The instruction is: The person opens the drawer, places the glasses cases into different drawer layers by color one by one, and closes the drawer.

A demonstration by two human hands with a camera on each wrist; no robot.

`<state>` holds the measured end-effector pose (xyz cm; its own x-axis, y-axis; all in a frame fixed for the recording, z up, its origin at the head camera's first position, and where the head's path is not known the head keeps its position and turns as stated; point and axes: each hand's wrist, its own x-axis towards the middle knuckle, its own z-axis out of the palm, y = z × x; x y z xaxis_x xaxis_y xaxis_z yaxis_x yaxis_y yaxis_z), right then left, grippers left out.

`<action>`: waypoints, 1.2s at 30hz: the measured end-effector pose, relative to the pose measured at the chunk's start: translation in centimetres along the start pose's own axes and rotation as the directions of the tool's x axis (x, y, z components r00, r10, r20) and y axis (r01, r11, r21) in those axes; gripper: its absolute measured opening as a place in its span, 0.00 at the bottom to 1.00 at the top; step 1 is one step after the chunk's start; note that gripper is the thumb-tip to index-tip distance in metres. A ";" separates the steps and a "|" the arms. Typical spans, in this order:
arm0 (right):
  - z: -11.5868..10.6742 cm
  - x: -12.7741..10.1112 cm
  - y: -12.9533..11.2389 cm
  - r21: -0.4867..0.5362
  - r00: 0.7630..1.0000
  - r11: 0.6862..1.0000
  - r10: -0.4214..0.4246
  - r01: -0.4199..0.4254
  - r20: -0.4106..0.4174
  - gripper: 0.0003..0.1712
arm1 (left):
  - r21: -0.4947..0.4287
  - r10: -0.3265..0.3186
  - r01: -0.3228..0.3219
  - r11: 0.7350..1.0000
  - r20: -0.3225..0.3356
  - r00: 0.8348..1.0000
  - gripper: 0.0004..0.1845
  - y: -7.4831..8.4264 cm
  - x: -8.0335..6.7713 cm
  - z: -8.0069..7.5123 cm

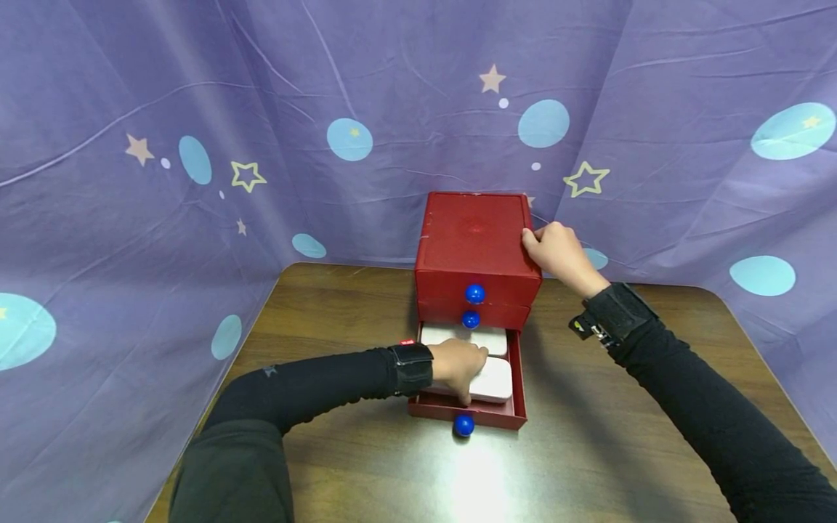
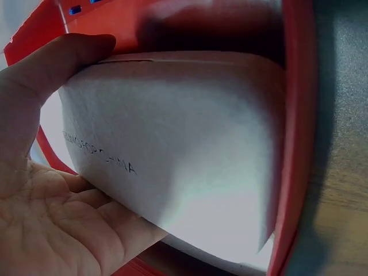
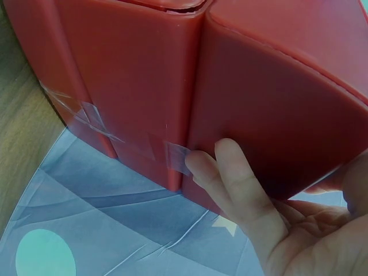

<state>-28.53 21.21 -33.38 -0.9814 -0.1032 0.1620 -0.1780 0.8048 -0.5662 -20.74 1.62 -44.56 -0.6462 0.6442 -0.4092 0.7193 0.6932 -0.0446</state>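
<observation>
A red drawer cabinet (image 1: 477, 232) with blue knobs stands on the table, its bottom drawer (image 1: 516, 385) pulled out. Two white boxes lie in that drawer, one behind the other. My left hand (image 1: 459, 367) grips the front white box (image 2: 184, 132), thumb along its front edge and fingers at the opposite edge; dark lettering runs along its face. Behind it, the rear white box (image 1: 493, 340) is partly covered by the hand. My right hand (image 1: 559, 250) rests against the cabinet's upper right side, with fingers (image 3: 238, 172) laid straight on the red surface.
Two closed drawers with blue knobs (image 1: 474, 293) sit above the pulled-out one. Clear tape (image 3: 178, 156) runs across the cabinet's side. A purple curtain (image 1: 392, 87) with stars and dots hangs close behind the wooden table (image 1: 353, 450).
</observation>
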 end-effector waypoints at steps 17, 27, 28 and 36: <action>0.0 -0.2 0.0 -0.003 1.000 1.000 -0.002 0.002 -0.001 0.34 | 0.087 0.053 -0.052 0.995 -0.011 0.999 0.23 0.2 0.8 0.7; -0.1 0.0 0.0 0.006 1.000 1.000 -0.011 0.011 -0.001 0.34 | 0.099 0.062 -0.062 0.993 0.010 0.998 0.20 0.4 0.8 0.2; -0.1 0.0 0.0 0.006 1.000 1.000 -0.011 0.011 0.000 0.34 | 0.098 0.062 -0.063 0.993 0.011 0.998 0.20 0.5 0.7 0.1; -0.1 -0.2 -0.1 0.006 1.000 1.000 -0.007 0.008 -0.009 0.34 | 0.123 0.050 -0.051 0.991 0.007 0.999 0.22 0.8 0.3 -0.2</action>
<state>-28.36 21.17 -33.29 -0.9794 -0.1041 0.1731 -0.1859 0.8004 -0.5699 -20.43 2.41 -44.49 -0.6073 0.6761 -0.4173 0.7772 0.6144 -0.1357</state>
